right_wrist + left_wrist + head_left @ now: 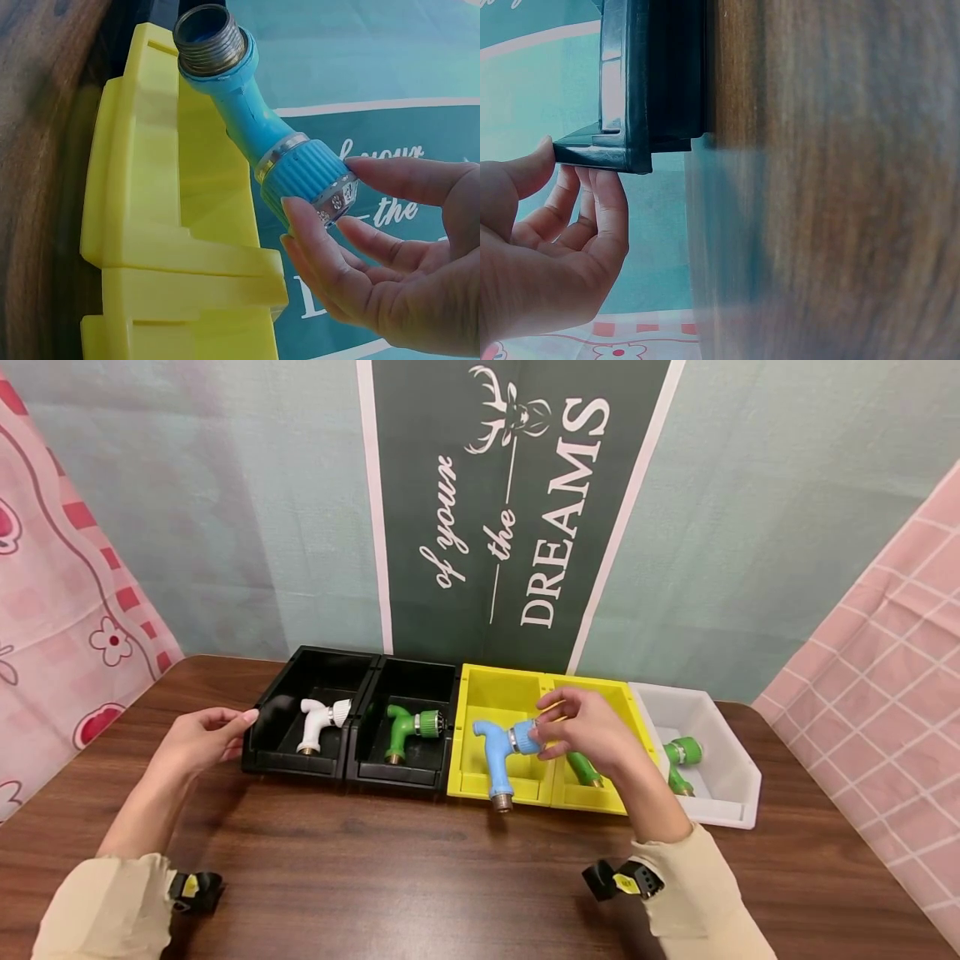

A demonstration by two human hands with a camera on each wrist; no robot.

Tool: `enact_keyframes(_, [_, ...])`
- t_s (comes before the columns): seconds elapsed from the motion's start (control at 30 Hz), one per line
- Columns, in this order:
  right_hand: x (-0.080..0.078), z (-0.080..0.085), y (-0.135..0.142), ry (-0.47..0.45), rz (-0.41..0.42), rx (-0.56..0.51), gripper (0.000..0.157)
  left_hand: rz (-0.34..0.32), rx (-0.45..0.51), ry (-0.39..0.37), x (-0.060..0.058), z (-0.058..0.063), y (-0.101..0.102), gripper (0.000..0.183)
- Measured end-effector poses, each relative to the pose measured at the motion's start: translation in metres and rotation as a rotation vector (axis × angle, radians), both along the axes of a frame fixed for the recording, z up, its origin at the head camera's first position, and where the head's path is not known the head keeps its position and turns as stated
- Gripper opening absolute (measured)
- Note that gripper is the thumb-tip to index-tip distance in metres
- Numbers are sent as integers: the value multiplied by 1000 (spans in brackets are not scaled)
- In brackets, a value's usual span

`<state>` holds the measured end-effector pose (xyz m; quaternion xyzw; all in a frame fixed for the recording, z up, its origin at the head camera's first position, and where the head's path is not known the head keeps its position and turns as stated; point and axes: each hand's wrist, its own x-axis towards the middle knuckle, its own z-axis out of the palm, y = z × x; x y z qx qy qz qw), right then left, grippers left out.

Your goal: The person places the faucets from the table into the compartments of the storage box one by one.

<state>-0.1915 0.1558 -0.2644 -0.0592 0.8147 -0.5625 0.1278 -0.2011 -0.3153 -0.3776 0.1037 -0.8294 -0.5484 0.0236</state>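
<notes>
My right hand (581,727) pinches the ribbed knob end of a blue plastic tap (497,753) with thumb and fingers. The tap hangs over the left yellow bin (468,693), its threaded metal end pointing down past the bin's front edge. The right wrist view shows the thread (214,49) and the knob (307,180) between the fingertips. My left hand (202,739) rests against the outer side of the leftmost black bin (296,764); in the left wrist view the thumb meets its rim (592,154) and the fingers touch the side wall.
A white tap (318,722) lies in the leftmost black bin. Green taps lie in the second black bin (397,777), the right yellow bin (611,693) and the white bin (731,777). The bins stand in a row on the wooden table (420,877), before a printed curtain (315,527).
</notes>
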Motion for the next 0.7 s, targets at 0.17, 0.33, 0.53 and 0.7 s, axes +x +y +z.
enact_keyframes(0.17, [-4,2,-2,-10,-14,-14,35,-3,11,-8,10,16,11,45])
enact_keyframes(0.33, [-10,4,-5,-27,-47,11,36,-13,-20,-27,25,41,31,47])
enact_keyframes(0.53, [-19,3,-7,-52,-91,21,37,-32,-18,-26,25,44,31,42])
enact_keyframes(0.7, [-25,1,-7,-64,-105,12,37,-10,-1,-8,9,15,11,46])
